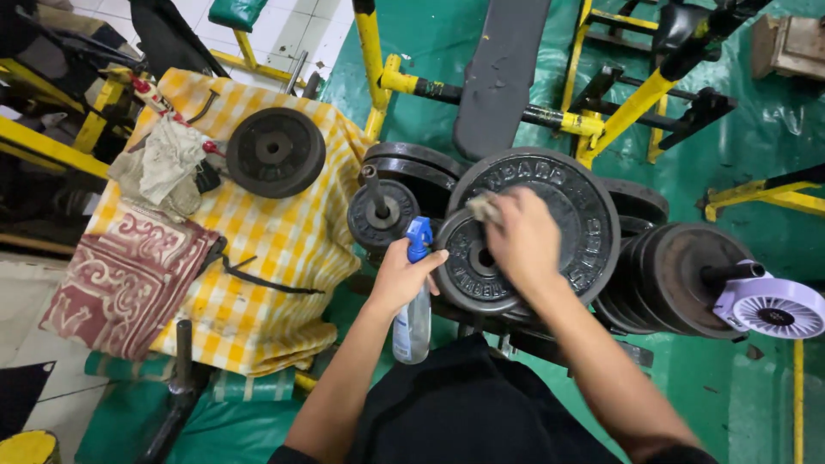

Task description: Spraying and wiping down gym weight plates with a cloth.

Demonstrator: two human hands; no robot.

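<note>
Under right hand (526, 241), small black weight plate (474, 277), round, dusty, upright

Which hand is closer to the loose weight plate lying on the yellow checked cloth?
Left. The left hand, holding the spray bottle, is nearer the plate; the right hand is farther right.

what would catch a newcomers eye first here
Probably the two bare hands at centre: the left hand grips a clear spray bottle with a blue nozzle, while the right hand presses a small greyish cloth against a small dark round iron weight plate leaning on a bigger one. To the left, a yellow-and-white checked cloth stands out, with another dark round plate lying on it.
</note>
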